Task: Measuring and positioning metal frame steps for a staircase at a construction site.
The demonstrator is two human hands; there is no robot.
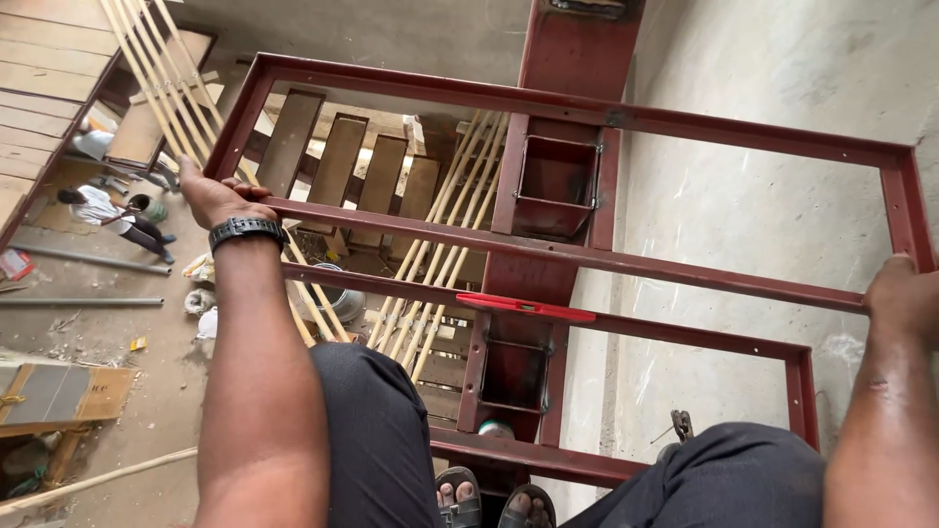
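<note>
I look down through a dark red metal frame (548,103) made of square bars. My left hand (213,194), with a black watch on the wrist, grips the frame's left end where a cross bar (587,256) joins. My right hand (905,293) grips the same cross bar at the far right corner. A red spirit level (525,308) lies on a lower red bar (685,337). My dark trousers and sandalled feet (494,504) show at the bottom, standing on a red bar.
A red steel column (577,49) with box brackets runs down the middle. A concrete wall (763,186) is on the right. Pale wooden poles (445,254) lean below. Far below, a person (103,210) crouches on a dusty floor among pipes and planks.
</note>
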